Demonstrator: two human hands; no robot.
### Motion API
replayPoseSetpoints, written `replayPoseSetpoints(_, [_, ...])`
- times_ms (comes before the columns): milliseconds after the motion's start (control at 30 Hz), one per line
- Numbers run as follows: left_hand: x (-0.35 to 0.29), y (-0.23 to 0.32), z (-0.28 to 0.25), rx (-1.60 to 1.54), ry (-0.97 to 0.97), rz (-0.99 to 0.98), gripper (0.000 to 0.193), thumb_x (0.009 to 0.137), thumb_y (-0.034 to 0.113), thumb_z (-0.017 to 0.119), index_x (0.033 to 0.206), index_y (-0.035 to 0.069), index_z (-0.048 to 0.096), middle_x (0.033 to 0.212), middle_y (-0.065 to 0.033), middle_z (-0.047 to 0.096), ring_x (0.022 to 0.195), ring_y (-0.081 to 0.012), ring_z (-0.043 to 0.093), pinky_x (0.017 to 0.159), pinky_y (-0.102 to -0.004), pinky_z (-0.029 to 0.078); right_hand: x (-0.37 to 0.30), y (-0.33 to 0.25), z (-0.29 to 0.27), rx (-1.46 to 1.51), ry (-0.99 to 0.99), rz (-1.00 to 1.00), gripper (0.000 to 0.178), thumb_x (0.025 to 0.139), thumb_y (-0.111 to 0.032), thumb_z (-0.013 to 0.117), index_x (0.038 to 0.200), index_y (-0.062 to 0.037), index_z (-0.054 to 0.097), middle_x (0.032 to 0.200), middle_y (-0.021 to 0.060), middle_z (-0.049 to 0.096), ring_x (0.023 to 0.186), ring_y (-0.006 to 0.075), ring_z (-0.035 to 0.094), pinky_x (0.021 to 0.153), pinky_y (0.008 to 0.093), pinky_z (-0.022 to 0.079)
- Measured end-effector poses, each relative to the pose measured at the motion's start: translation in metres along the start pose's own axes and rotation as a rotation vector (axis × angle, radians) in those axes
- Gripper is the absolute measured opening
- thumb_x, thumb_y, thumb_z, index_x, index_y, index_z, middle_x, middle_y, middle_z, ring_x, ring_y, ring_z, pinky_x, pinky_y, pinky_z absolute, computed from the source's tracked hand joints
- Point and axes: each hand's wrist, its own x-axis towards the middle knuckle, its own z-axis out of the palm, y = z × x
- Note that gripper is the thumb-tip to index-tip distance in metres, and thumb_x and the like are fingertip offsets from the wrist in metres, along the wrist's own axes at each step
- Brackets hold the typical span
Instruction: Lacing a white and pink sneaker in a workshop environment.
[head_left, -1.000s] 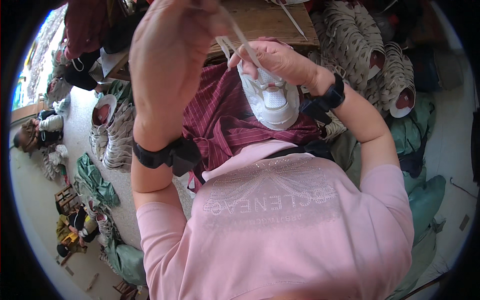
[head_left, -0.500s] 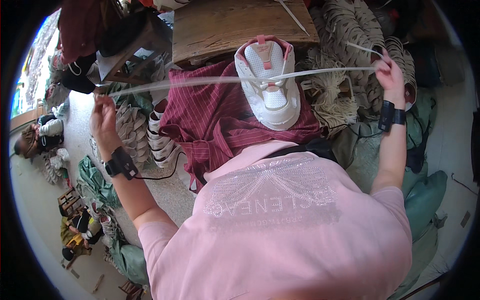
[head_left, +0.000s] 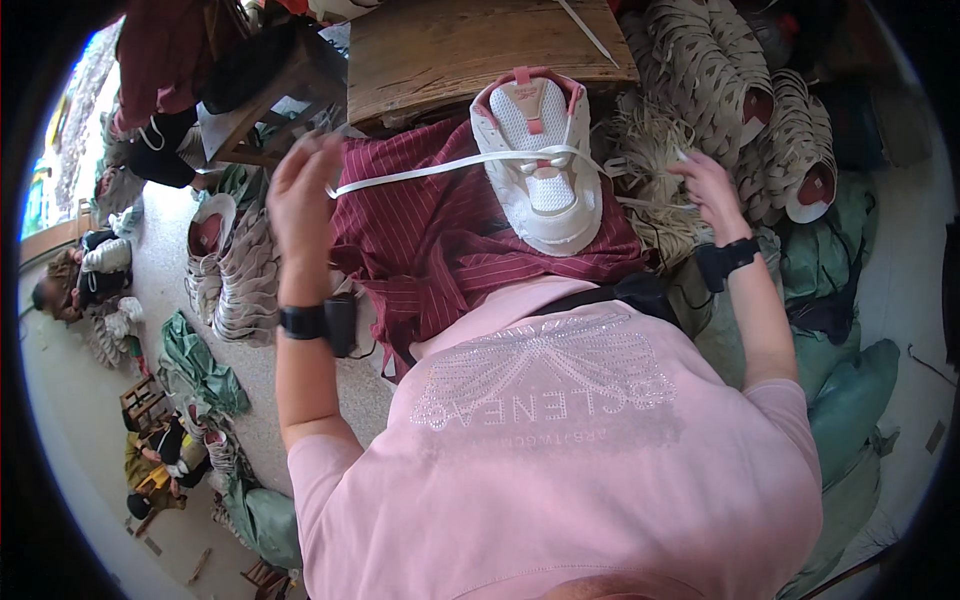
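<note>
A white and pink sneaker [head_left: 549, 205] lies sole down on the dark red striped cloth [head_left: 400, 225] over my lap, its toe toward me. One white shoelace [head_left: 420, 172] crosses its upper and runs out to the left, ending beside my left hand [head_left: 303, 185]. That hand is raised and smeared by motion, so whether its fingers hold the lace cannot be told. To the right of the sneaker, my right hand [head_left: 708, 188] has its fingers apart. A small white bit shows at a fingertip, and a white strand passes just below the fingers.
A wooden bench top [head_left: 480, 50] with a white lace [head_left: 588, 32] on it stands beyond the sneaker. Stacked shoe uppers [head_left: 705, 70] and a bundle of pale laces [head_left: 650, 150] lie right; more uppers [head_left: 245, 275] sit left. Green sacks [head_left: 850, 400] line the right side.
Both hands have come inward from wide apart. The lace, stretched taut between them before, now hangs slacker, with its right part dropped beside the sneaker.
</note>
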Motion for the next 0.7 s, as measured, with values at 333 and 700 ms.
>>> replayPoseSetpoints(333, [-0.048, -0.042, 0.124, -0.006, -0.381, -0.146, 0.016, 0.095, 0.011, 0.058, 0.1, -0.004, 0.061, 0.092, -0.0091, 0.068, 0.081, -0.0132, 0.066, 0.074, -0.024, 0.054, -0.053, -0.045, 0.144, -0.179, -0.379, -0.448, 0.016, 0.099, -0.018, 0.052, 0.1, -0.0039, 0.059, 0.08, -0.0025, 0.061, 0.068, 0.0017, 0.053, 0.063, 0.0161, 0.041])
replayPoseSetpoints(700, [-0.06, -0.045, 0.127, 0.166, -0.507, -0.379, 0.023, 0.095, 0.023, 0.061, 0.087, 0.001, 0.063, 0.071, -0.0007, 0.062, 0.054, -0.0049, 0.049, 0.049, -0.0197, 0.04, -0.044, -0.055, 0.14, -0.249, -0.361, -0.425, 0.016, 0.094, -0.014, 0.061, 0.085, -0.0017, 0.062, 0.081, -0.0047, 0.06, 0.076, 0.0022, 0.052, 0.068, 0.0208, 0.044])
